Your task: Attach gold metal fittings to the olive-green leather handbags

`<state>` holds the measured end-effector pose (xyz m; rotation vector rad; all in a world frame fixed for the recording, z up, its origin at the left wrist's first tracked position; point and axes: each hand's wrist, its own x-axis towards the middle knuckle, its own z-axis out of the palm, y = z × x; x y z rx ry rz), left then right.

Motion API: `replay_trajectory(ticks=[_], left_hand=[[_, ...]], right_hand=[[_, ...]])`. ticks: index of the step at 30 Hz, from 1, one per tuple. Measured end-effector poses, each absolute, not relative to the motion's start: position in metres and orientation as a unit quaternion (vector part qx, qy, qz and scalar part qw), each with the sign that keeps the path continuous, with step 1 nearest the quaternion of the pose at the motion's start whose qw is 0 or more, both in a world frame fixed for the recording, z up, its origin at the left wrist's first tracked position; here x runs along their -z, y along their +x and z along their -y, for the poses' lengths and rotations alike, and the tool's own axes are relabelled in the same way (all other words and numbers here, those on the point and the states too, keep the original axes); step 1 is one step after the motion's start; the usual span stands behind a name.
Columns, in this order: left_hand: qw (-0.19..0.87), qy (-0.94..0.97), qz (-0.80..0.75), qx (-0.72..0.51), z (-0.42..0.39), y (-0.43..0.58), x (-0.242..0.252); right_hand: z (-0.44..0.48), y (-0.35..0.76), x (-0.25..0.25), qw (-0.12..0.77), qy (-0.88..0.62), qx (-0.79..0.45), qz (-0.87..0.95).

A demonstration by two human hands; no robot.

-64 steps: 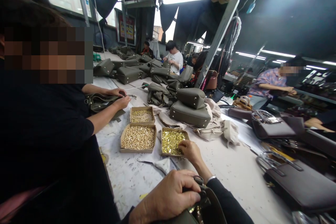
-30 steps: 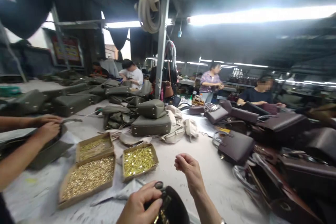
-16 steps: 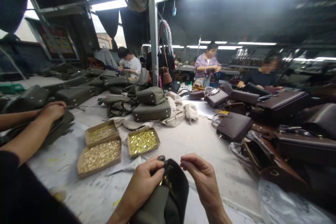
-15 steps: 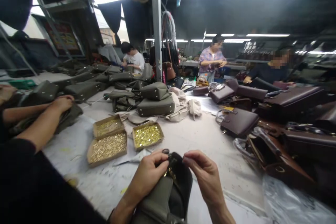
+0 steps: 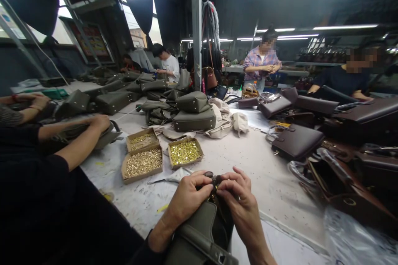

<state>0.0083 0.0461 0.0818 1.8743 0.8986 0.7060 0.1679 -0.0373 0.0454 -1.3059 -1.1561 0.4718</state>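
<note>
A dark olive handbag [image 5: 194, 232] lies at the lower middle, below my two hands. My left hand [image 5: 189, 196] pinches the bag's dark upper edge, where a small dark oval piece [image 5: 209, 174] shows at the fingertips. Close beside it, my right hand [image 5: 241, 198] has its thumb and index finger closed at the same edge, its other fingers raised. Gold-coloured metal glints between the hands; what exactly the right fingertips pinch is too small to make out. Scissors [image 5: 175, 176] with pale wrapped handles lie just beyond my left hand.
Cardboard boxes hold small gold-coloured metal parts: one [image 5: 126, 169], a second [image 5: 129, 143] and a third [image 5: 171, 161]. Olive bags [image 5: 194, 120] are stacked behind them. Dark brown handbags [image 5: 297, 140] and clear plastic [image 5: 357, 236] fill the right. A co-worker's arm [image 5: 79, 145] works at left.
My right hand has moved in toward my left, and its fingers now meet the bag's edge near the left fingertips. The camera view has shifted, so the surroundings sit farther right.
</note>
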Motion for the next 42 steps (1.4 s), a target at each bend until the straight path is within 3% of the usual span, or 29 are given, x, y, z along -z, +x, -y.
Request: replay_trajectory(ticks=[15, 33, 37, 42], left_hand=[[0.482, 0.749, -0.353, -0.286, -0.045, 0.005, -0.074], [0.456, 0.762, -0.353, -0.294, -0.04, 0.002, -0.074], [0.424, 0.792, -0.327, -0.293, -0.038, 0.001, -0.075], [0.414, 0.825, -0.286, -0.257, -0.043, -0.005, -0.078]], right_hand=[[0.036, 0.163, -0.042, 0.648, -0.556, -0.279, 0.438], [0.038, 0.158, -0.05, 0.645, -0.558, -0.269, 0.447], [0.038, 0.156, -0.043, 0.64, -0.568, -0.227, 0.465], [0.033, 0.156, -0.032, 0.622, -0.56, -0.036, 0.546]])
